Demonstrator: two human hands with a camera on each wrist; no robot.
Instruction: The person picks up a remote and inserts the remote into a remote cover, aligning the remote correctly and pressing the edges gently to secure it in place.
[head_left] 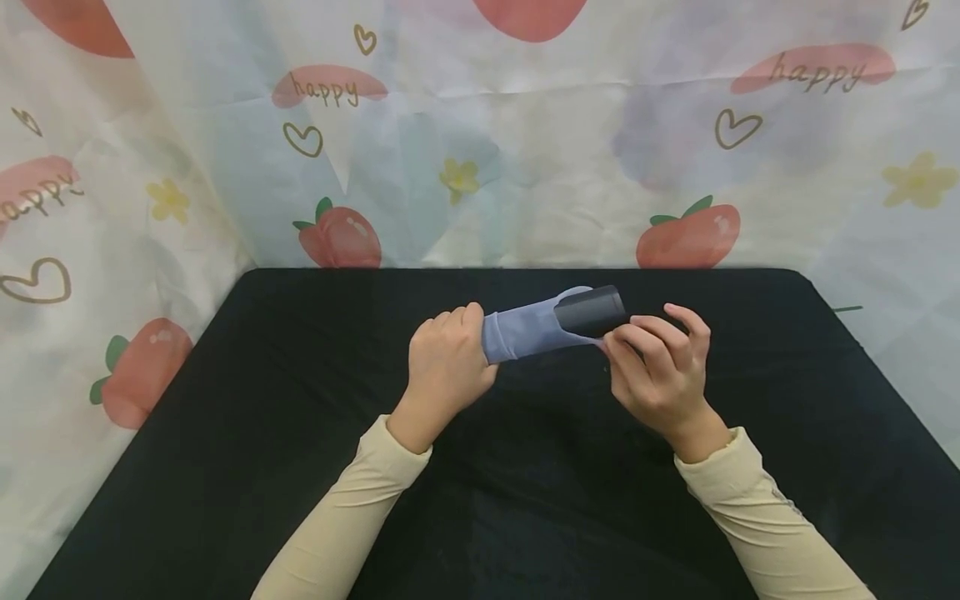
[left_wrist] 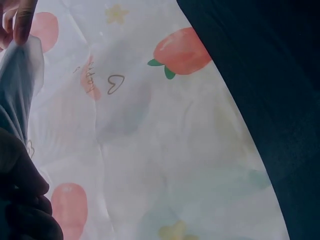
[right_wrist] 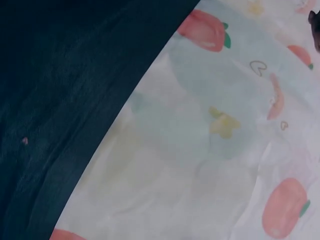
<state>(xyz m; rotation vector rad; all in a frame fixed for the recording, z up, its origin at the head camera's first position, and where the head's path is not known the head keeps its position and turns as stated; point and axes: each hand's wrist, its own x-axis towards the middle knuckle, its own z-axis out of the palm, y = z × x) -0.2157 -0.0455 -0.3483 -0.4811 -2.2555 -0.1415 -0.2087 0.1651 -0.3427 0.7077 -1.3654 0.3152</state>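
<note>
Two cream sleeves (head_left: 352, 508) lead up to two hands; the fingers of the left hand (head_left: 448, 354) curl round one end of a single blue-grey pouch (head_left: 528, 327); the right hand (head_left: 663, 367) pinches the lip of the pouch's open mouth between thumb and fingers, its little finger raised apart; one black cylinder (head_left: 591, 311) sits partly inside the pouch, its bare end jutting out just beside the right fingertips; the head view alone clearly shows this cylinder, while the left wrist view catches fabric stretched between both hands' fingers; beneath the fingers spreads one black table (head_left: 225, 467); beyond them hangs fruit-printed cloth (head_left: 525, 150).
</note>
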